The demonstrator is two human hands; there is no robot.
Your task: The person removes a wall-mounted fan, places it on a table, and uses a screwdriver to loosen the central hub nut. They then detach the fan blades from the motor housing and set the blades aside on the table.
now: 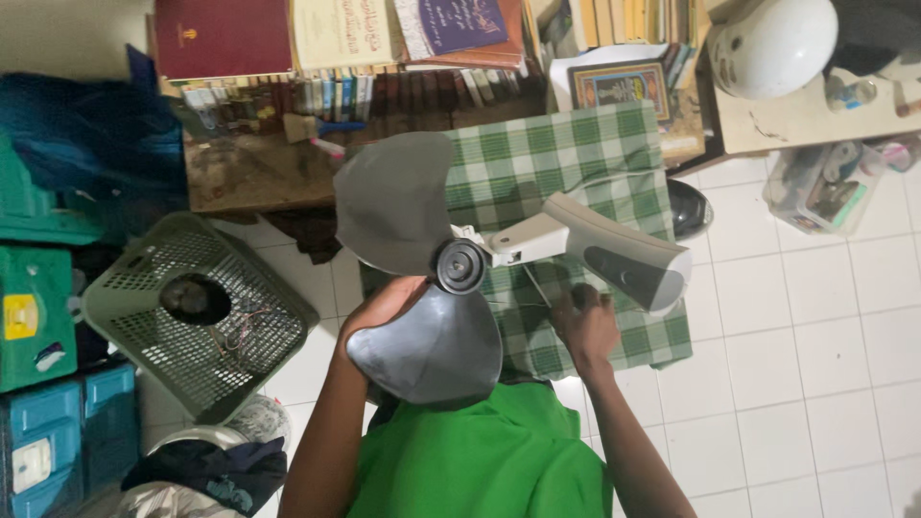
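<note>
Two hands (384, 307) on one two-bladed fan (460, 266).

Green perforated plastic basket (206, 317) left on white tiled floor (815, 336); white round helmet (775, 43) far right; book row (365, 91) far.

Fan (537, 251) lies on cloth-covered table (576, 173). Left hand (384, 307) sits behind lower blade (432, 350); right hand (585, 321) rests on the cloth below the motor housing (624, 259). Basket (197, 312) stands on floor (815, 364) to the left. Books (336, 38) lie beyond the table.
</note>
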